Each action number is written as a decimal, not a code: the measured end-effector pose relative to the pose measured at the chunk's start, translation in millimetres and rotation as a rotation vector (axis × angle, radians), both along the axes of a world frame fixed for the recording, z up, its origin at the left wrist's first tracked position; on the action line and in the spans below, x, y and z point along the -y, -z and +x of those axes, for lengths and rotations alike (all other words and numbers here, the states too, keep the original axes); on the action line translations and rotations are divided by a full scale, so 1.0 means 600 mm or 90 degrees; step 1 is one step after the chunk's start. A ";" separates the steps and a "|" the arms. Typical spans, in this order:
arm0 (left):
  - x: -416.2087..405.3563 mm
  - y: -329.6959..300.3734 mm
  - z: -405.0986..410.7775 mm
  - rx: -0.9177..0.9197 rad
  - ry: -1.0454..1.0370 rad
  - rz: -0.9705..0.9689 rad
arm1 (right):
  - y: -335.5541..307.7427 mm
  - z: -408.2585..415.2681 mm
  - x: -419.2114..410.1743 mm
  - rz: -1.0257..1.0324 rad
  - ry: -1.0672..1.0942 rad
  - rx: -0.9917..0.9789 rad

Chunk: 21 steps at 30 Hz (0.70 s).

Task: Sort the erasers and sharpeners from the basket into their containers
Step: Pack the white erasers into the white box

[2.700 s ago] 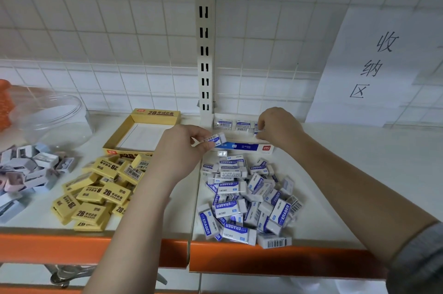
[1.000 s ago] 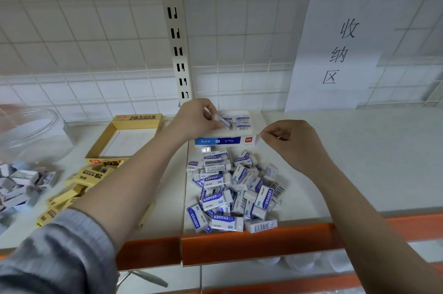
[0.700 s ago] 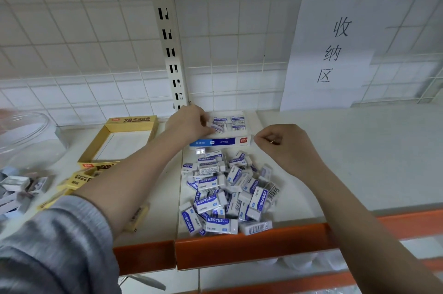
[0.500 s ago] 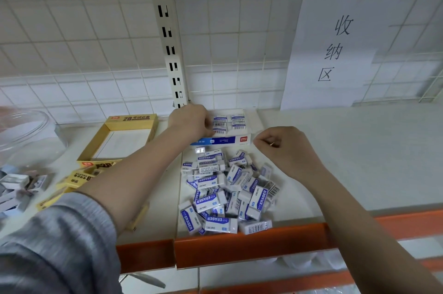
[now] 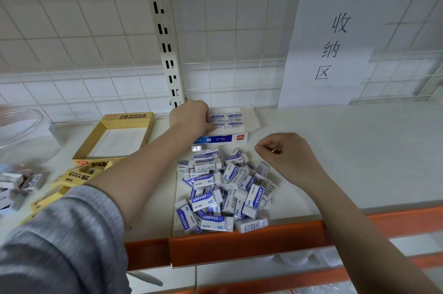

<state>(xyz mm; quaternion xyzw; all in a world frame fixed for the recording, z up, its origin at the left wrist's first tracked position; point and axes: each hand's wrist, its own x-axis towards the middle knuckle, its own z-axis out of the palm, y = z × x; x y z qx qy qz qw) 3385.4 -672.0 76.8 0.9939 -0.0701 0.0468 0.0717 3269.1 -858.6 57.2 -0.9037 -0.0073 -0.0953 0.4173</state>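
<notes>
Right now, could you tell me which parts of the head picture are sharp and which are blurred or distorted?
Head view: the white erasers in the middle and the paper sign read sharply; the grey sleeve and the yellow boxes at the left edge are smeared; wide-angle bending curves the wall tiles and tilts the slotted upright; lighting is soft, with no strong glare.

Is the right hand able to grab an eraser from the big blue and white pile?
Probably yes. The right hand hovers just beside the pile of blue and white erasers, on its right edge, with nothing between them. Its fingers are curled and look empty, so it would only need to open and dip left.
</notes>
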 end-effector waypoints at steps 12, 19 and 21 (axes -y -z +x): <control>-0.032 -0.026 -0.055 0.020 0.025 -0.188 | -0.033 -0.006 0.024 -0.198 -0.182 -0.160; -0.051 -0.026 -0.094 0.020 0.044 -0.298 | -0.036 -0.015 0.022 -0.236 -0.207 -0.166; -0.054 -0.029 -0.105 0.021 0.045 -0.319 | -0.033 -0.013 0.024 -0.222 -0.180 -0.132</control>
